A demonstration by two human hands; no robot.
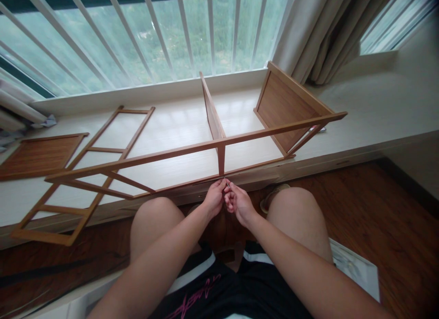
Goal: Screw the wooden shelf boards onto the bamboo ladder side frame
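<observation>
A long wooden shelf frame [171, 153] stands on the white window ledge, with panels fixed at its middle and right end. My left hand [215, 198] is closed in a pinch at the frame's near lower rail, just below the middle upright [221, 159]. What its fingertips hold, if anything, is too small to make out. Beside it, my right hand [238, 204] is closed with thumb and forefinger on a small thin metal piece [227, 184], whose kind does not show clearly. Both hands' fingertips nearly meet at the rail.
A wooden ladder-like frame [104, 150] leans over the ledge at left, passing behind the long frame. A separate wooden panel [44, 154] lies at the far left. Behind are a barred window [164, 35] and a curtain [329, 35]. My knees flank the hands.
</observation>
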